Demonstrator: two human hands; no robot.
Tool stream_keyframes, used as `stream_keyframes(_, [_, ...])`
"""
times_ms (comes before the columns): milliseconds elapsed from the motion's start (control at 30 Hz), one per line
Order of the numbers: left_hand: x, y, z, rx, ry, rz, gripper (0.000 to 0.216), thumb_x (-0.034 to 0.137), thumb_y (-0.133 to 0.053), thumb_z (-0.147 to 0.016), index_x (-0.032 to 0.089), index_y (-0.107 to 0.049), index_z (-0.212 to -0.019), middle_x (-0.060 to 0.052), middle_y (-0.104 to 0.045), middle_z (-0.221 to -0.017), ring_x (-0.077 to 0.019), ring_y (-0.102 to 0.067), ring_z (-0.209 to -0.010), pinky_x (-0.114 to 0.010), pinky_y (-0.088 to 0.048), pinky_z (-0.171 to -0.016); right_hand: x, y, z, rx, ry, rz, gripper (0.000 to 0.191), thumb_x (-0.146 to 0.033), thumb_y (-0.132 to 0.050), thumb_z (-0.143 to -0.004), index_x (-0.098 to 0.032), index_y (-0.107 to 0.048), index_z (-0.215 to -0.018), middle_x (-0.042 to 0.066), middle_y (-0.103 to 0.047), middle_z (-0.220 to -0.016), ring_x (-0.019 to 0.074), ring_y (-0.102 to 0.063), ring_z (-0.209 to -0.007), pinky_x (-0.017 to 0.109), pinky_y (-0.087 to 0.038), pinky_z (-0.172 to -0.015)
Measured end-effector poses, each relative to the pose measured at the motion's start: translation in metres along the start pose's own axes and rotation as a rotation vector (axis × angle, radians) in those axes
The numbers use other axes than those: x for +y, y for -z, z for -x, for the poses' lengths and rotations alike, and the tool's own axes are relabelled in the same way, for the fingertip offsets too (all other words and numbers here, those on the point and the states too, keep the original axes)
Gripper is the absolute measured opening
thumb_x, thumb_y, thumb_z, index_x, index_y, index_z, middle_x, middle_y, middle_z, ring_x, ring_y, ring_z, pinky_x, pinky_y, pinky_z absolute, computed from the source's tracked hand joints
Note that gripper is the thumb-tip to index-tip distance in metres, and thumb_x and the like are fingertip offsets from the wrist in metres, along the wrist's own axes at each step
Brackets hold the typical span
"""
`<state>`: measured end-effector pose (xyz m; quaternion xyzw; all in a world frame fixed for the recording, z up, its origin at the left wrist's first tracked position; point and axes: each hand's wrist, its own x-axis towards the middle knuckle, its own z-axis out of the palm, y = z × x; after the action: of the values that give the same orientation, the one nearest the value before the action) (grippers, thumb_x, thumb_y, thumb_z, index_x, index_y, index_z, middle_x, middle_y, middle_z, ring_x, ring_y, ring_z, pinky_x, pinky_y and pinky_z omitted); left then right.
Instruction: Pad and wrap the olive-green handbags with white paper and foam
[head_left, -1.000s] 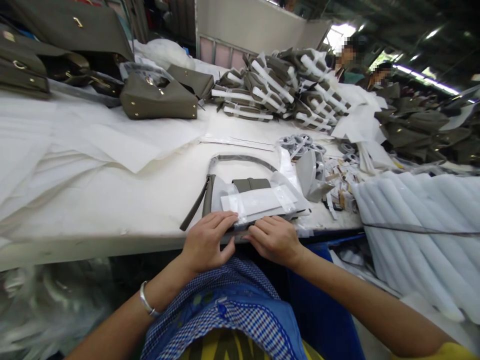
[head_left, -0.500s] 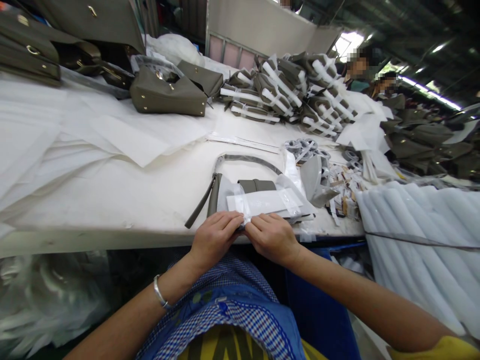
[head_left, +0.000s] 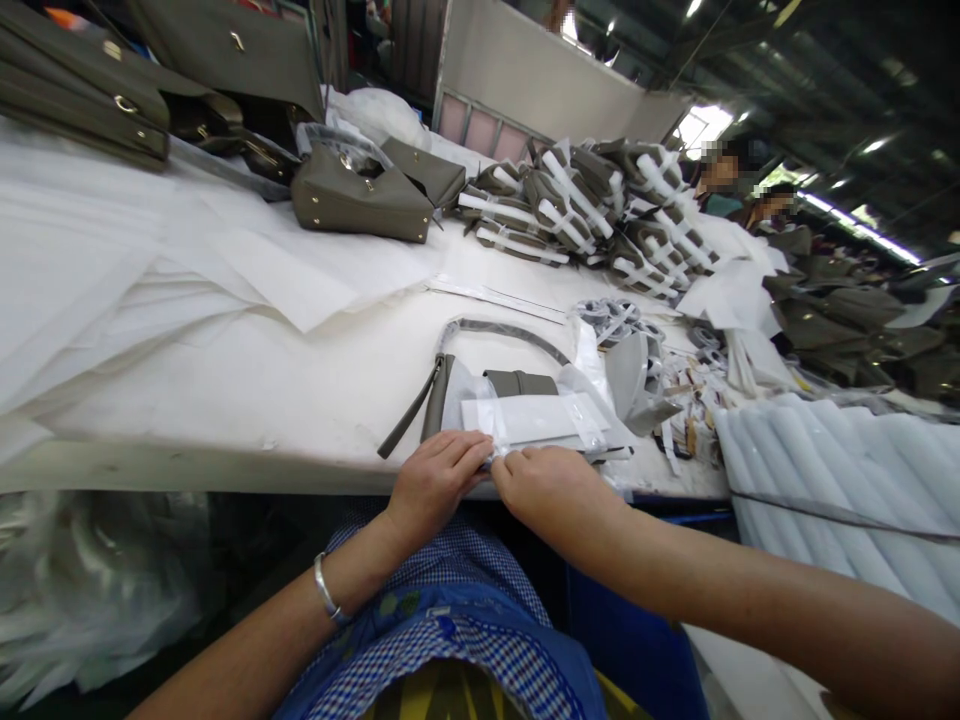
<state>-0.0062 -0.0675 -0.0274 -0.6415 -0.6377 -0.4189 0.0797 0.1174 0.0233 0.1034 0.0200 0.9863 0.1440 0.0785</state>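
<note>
A small olive-grey bag (head_left: 517, 382) lies at the near edge of the white table (head_left: 247, 390), wrapped in clear plastic and white paper (head_left: 536, 417). Its strap (head_left: 495, 330) loops behind it and a wrist strap (head_left: 409, 408) trails left. My left hand (head_left: 435, 480) and my right hand (head_left: 551, 488) meet at the wrapping's near edge, fingertips pinching the plastic and paper between them.
Olive handbags (head_left: 360, 195) stand at the back left. A heap of wrapped grey pieces (head_left: 585, 200) lies behind. Tape rolls and scraps (head_left: 645, 340) sit right of the bag, white foam rolls (head_left: 847, 470) at right. Sheets of white paper (head_left: 150, 270) cover the left. Two people (head_left: 742, 185) work at the far right.
My hands have drawn closer together at the wrapping's near edge. The view has shifted slightly so the table contents sit more to the right and lower.
</note>
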Motion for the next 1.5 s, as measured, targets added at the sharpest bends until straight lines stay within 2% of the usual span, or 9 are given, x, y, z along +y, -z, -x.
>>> stream_keyframes(233, [0.002, 0.002, -0.001, 0.006, 0.022, -0.038, 0.025, 0.025, -0.063, -0.092, 0.018, -0.060, -0.116, -0.008, -0.069, -0.113, -0.0216, -0.063, -0.107, -0.036, -0.052, -0.097, 0.041, -0.001, -0.045, -0.053, 0.100, -0.155, 0.020, -0.018, -0.070, -0.085, -0.021, -0.070, -0.065, 0.003, -0.064, -0.057, 0.0182, -0.061, -0.058, 0.028, -0.039, -0.058])
stream_keyframes(467, [0.000, -0.001, 0.001, -0.009, 0.037, -0.028, 0.029, 0.025, -0.061, -0.093, 0.019, -0.057, -0.121, -0.008, -0.067, -0.117, -0.0232, -0.063, -0.106, -0.037, -0.053, -0.094, 0.063, 0.009, -0.085, -0.333, 0.222, -0.114, 0.009, -0.016, -0.080, -0.076, -0.021, -0.073, -0.073, 0.001, -0.066, -0.062, 0.0154, -0.059, -0.057, 0.026, -0.032, -0.056])
stream_keyframes(600, [0.001, -0.002, 0.001, 0.001, 0.046, 0.001, 0.026, 0.024, -0.061, -0.093, 0.018, -0.059, -0.118, -0.007, -0.068, -0.116, -0.0221, -0.062, -0.106, -0.036, -0.053, -0.095, 0.081, -0.001, -0.092, -0.283, 0.312, -0.198, 0.010, -0.024, -0.079, -0.080, -0.019, -0.070, -0.077, 0.001, -0.066, -0.071, 0.0147, -0.058, -0.064, 0.025, -0.028, -0.055])
stream_keyframes(800, [0.003, -0.003, 0.000, 0.039, 0.045, -0.049, 0.026, 0.019, -0.062, -0.092, 0.018, -0.061, -0.118, -0.006, -0.067, -0.119, -0.0205, -0.061, -0.110, -0.034, -0.050, -0.100, 0.112, -0.039, -0.106, -0.235, 0.415, -0.573, 0.023, -0.028, -0.082, -0.076, -0.016, -0.063, -0.082, -0.002, -0.061, -0.073, 0.0113, -0.053, -0.064, 0.021, -0.032, -0.059])
stream_keyframes(933, [0.005, -0.003, 0.000, 0.092, 0.005, -0.134, 0.022, 0.022, -0.062, -0.092, 0.017, -0.063, -0.113, -0.007, -0.068, -0.116, -0.0217, -0.063, -0.108, -0.035, -0.052, -0.098, 0.120, -0.060, -0.112, -0.189, 0.370, -0.794, 0.031, -0.034, -0.084, -0.072, -0.016, -0.061, -0.079, -0.005, -0.055, -0.067, 0.0097, -0.048, -0.059, 0.020, -0.034, -0.057])
stream_keyframes(1067, [0.005, -0.002, 0.000, 0.073, -0.023, -0.157, 0.024, 0.022, -0.064, -0.091, 0.019, -0.062, -0.115, -0.005, -0.066, -0.127, -0.0207, -0.061, -0.114, -0.034, -0.048, -0.103, 0.125, -0.071, -0.107, -0.104, 0.294, -1.002, 0.027, -0.034, -0.080, -0.076, -0.016, -0.061, -0.078, -0.006, -0.054, -0.065, 0.0104, -0.050, -0.061, 0.020, -0.039, -0.059])
stream_keyframes(1233, [0.005, -0.003, -0.001, 0.070, -0.045, -0.137, 0.029, 0.020, -0.065, -0.091, 0.019, -0.061, -0.120, -0.002, -0.068, -0.124, -0.0188, -0.061, -0.115, -0.033, -0.048, -0.103, 0.122, -0.071, -0.075, 0.315, -0.097, -0.892, 0.006, -0.016, -0.069, -0.085, -0.016, -0.068, -0.091, 0.001, -0.067, -0.082, 0.0145, -0.060, -0.074, 0.025, -0.044, -0.072])
stream_keyframes(1400, [0.006, -0.006, 0.002, 0.080, -0.063, -0.165, 0.043, 0.015, -0.065, -0.090, 0.022, -0.056, -0.132, -0.003, -0.068, -0.125, -0.0203, -0.061, -0.115, -0.036, -0.049, -0.102, 0.100, -0.081, -0.051, 0.334, -0.129, -0.747, 0.057, -0.039, -0.081, -0.077, -0.020, -0.061, -0.127, 0.010, -0.063, -0.124, 0.0277, -0.057, -0.113, 0.040, -0.041, -0.100])
stream_keyframes(1500, [0.006, -0.009, 0.004, 0.089, -0.066, -0.172, 0.045, 0.012, -0.065, -0.090, 0.023, -0.057, -0.132, -0.003, -0.066, -0.128, -0.0214, -0.060, -0.117, -0.039, -0.049, -0.102, 0.093, -0.087, -0.057, 0.288, -0.216, -0.726, 0.062, -0.046, -0.081, -0.076, -0.022, -0.060, -0.129, 0.010, -0.062, -0.123, 0.0281, -0.057, -0.111, 0.041, -0.043, -0.096])
